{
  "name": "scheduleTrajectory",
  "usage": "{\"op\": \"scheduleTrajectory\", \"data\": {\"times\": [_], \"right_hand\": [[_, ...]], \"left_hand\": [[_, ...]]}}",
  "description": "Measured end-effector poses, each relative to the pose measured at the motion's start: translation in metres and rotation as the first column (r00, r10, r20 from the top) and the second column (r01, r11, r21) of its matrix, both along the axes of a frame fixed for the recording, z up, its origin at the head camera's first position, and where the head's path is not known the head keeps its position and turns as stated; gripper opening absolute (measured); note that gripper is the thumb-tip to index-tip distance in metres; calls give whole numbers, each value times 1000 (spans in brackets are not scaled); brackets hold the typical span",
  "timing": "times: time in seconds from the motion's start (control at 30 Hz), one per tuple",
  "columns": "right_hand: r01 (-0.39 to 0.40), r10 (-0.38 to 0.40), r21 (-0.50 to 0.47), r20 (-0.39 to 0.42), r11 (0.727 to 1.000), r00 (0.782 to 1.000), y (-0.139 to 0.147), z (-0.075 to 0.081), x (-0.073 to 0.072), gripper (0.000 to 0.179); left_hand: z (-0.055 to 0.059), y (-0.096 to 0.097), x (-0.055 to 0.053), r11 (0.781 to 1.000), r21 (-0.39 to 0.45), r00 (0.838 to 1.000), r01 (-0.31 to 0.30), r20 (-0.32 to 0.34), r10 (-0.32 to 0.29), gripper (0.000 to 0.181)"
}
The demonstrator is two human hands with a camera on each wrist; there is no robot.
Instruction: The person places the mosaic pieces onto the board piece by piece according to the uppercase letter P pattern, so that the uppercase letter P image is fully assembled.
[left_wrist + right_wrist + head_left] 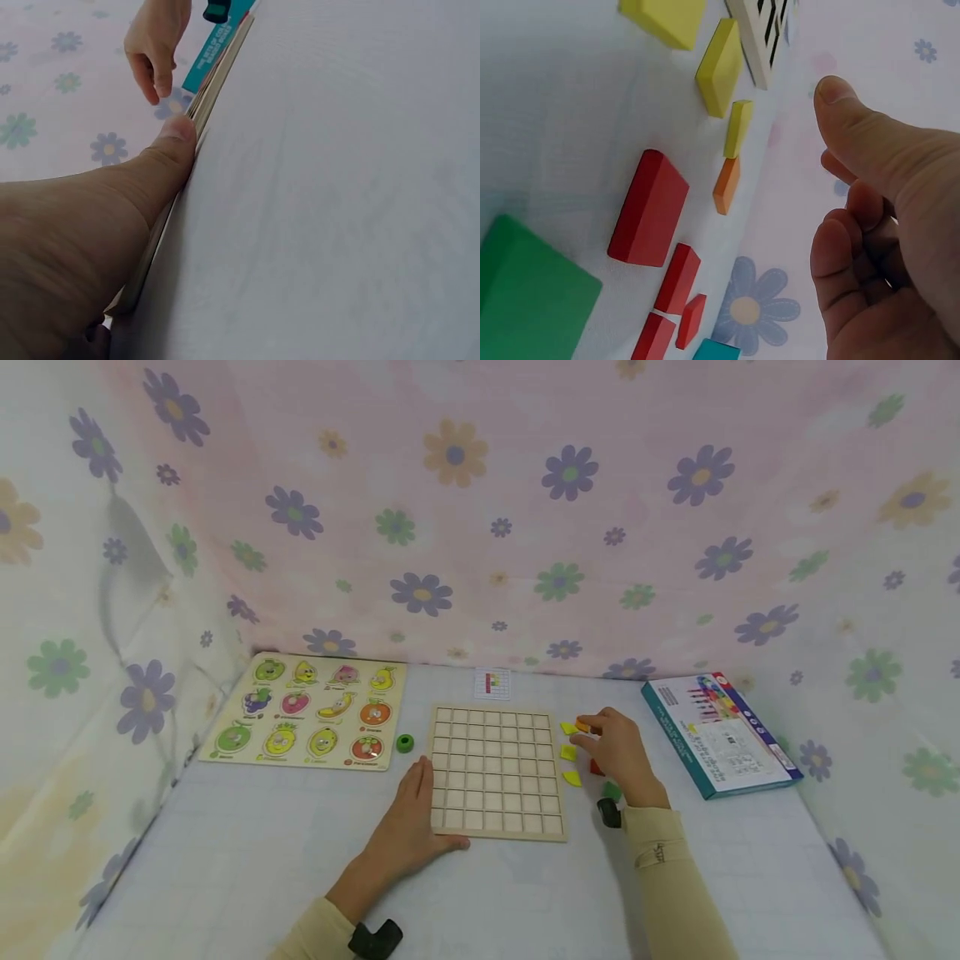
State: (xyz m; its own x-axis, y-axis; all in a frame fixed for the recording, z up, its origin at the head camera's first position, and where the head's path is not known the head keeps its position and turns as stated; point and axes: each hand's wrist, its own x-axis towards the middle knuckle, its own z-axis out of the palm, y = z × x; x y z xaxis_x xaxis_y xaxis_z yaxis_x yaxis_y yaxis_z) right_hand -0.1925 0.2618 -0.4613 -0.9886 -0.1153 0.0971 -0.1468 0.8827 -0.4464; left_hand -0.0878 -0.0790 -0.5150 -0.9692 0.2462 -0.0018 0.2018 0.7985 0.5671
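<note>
A square wooden grid board (497,772) lies flat on the table. My left hand (405,818) touches its near-left corner, straight fingers along the left side and thumb (174,139) against the near edge. To the board's right my right hand (621,756) hovers over coloured pieces. Thumb and fingers are apart with nothing between them in the right wrist view. Below that hand are yellow pieces (721,71), an orange piece (726,186), several red pieces (649,210) and a green piece (536,289). In the head view the hand hides some of them.
A small printed grid card (492,683) lies beyond the board. At left is a fruit picture puzzle board (300,714), with a green ring-shaped piece (405,743) beside it. A teal-edged box (723,735) lies at right. Flowered cloth (495,552) hangs behind the table.
</note>
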Motion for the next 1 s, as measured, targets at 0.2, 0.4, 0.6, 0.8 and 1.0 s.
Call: {"op": "scheduleTrajectory", "data": {"times": [0.2, 0.4, 0.6, 0.8, 1.0], "right_hand": [[0, -2, 31, 83, 1000, 997, 0, -3, -16, 43], [-4, -3, 57, 122, 998, 993, 0, -9, -26, 43], [-18, 7, 79, 136, 997, 991, -1, -11, -32, 40], [-27, 16, 70, 155, 997, 988, -4, -10, -37, 37], [-27, 11, 86, 182, 996, 983, -6, -11, -38, 33]], "left_hand": [[-1, 1, 0, 1000, -17, 1000, -10, -11, 10, 137], [-3, 2, 1, 1000, -19, 1000, -5, -19, 5, 136], [-2, 2, 0, 999, -34, 999, 3, -40, -4, 133], [-2, 2, 0, 999, -48, 999, -3, -32, 2, 133], [0, 1, 1, 999, -40, 1000, -3, -11, 2, 134]]}}
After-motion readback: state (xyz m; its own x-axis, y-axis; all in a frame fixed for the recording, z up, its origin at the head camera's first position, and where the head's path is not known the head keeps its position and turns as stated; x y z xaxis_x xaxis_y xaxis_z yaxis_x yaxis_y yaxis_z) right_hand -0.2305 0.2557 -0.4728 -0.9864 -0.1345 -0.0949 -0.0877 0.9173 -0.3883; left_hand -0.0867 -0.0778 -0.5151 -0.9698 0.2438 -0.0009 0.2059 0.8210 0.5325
